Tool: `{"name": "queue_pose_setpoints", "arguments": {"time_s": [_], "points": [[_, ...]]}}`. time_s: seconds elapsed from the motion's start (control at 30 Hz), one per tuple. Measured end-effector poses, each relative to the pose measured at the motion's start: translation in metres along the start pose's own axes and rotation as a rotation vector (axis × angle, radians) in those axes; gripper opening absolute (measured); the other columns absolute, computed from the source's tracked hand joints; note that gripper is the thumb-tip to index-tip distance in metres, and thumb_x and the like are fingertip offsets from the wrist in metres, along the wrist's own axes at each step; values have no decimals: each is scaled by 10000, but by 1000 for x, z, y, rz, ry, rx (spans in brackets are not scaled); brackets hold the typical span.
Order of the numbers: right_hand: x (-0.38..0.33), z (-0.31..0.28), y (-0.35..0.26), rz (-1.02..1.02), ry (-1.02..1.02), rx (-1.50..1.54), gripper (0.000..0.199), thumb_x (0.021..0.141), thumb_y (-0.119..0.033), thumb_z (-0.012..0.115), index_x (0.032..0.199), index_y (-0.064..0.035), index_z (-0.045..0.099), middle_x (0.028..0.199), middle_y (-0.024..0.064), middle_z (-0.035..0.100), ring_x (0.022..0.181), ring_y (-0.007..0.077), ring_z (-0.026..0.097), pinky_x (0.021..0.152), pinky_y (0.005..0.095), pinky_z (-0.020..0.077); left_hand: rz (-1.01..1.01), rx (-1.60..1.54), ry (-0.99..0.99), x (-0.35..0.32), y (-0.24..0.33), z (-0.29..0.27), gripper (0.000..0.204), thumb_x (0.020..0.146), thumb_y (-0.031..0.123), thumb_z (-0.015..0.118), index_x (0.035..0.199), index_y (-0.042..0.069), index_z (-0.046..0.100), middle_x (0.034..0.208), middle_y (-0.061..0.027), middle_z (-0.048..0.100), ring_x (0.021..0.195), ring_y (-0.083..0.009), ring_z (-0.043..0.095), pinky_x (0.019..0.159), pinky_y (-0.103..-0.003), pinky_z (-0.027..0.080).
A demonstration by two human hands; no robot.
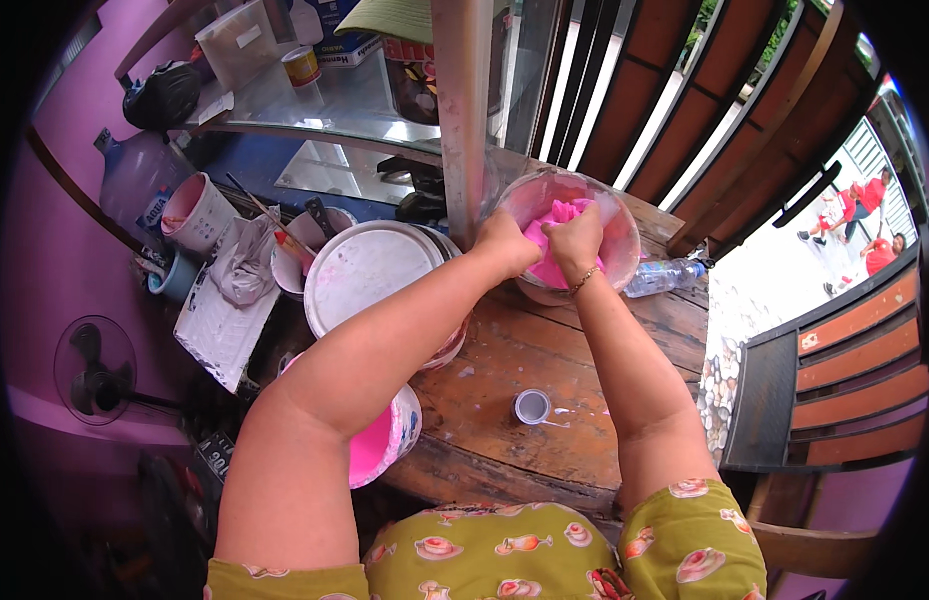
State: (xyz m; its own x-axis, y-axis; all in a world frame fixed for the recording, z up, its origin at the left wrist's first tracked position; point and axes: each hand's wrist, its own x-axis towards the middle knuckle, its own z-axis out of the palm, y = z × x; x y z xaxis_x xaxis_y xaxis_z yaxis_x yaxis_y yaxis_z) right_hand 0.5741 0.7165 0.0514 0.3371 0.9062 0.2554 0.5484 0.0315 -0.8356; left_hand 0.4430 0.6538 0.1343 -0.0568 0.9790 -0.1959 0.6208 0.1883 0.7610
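Observation:
A bright pink, crumpled soft thing (558,214) sits inside a round, pink-stained bucket (621,238) on the wooden table. Whether it is cloth or a thin plastic bag, I cannot tell. My left hand (508,243) reaches over the bucket's near left side, its fingers closed on the pink bundle. On the other side of the bundle, my right hand (576,242), with a bracelet at the wrist, also grips it with curled fingers. Some fingertips are hidden by the hands and the folds.
A clear plastic bottle (664,277) lies right of the bucket. Nearer me stands a small grey cup (531,407) beside white drips. To the left are a white-lidded pail (369,272), an open bucket of pink paint (374,448) and tubs with brushes. A post (458,110) rises behind.

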Motion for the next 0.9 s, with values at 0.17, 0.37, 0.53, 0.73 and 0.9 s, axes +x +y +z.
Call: {"name": "queue_pose_setpoints", "arguments": {"time_s": [0.17, 0.37, 0.53, 0.73, 0.9], "points": [[2, -18, -36, -53, 38, -13, 410, 603, -45, 765, 929, 4, 522, 871, 110, 624, 811, 197, 613, 740, 309, 492, 13, 16, 49, 4, -8, -3, 706, 592, 188, 740, 1179, -87, 459, 1050, -217, 592, 968, -286, 601, 834, -339, 472], [-24, -30, -60, -66, -51, 91, 498, 603, -52, 776, 991, 26, 473, 921, 175, 599, 880, 309, 607, 780, 361, 476, -7, -33, -18, 5, -8, 0, 709, 636, 166, 707, 1210, -111, 397, 1156, -292, 536, 1107, -368, 535, 930, -364, 448], [-20, -20, -33, -101, -311, -150, 683, 538, -218, 846, 1052, 28, 468, 981, 203, 610, 926, 313, 607, 785, 372, 476, -6, 21, 39, -10, -3, -7, 685, 595, 187, 721, 1163, -92, 459, 1090, -255, 576, 1016, -334, 583, 858, -361, 473], [-16, -17, -33, -166, -418, -207, 781, 556, -257, 818, 1169, 31, 431, 1015, 217, 601, 970, 319, 599, 798, 370, 473, 223, 85, -215, -69, 16, -61, 568, 678, 108, 642, 1176, -76, 441, 1094, -231, 566, 975, -326, 588, 840, -370, 475], [-21, -21, -24, -235, -561, 36, 777, 577, -143, 739, 1253, 21, 392, 1025, 177, 573, 951, 282, 580, 820, 342, 465, 229, -108, -288, -159, -7, -133, 526, 743, 50, 602, 1227, -28, 412, 1126, -164, 531, 909, -204, 575, 805, -317, 490]]}}
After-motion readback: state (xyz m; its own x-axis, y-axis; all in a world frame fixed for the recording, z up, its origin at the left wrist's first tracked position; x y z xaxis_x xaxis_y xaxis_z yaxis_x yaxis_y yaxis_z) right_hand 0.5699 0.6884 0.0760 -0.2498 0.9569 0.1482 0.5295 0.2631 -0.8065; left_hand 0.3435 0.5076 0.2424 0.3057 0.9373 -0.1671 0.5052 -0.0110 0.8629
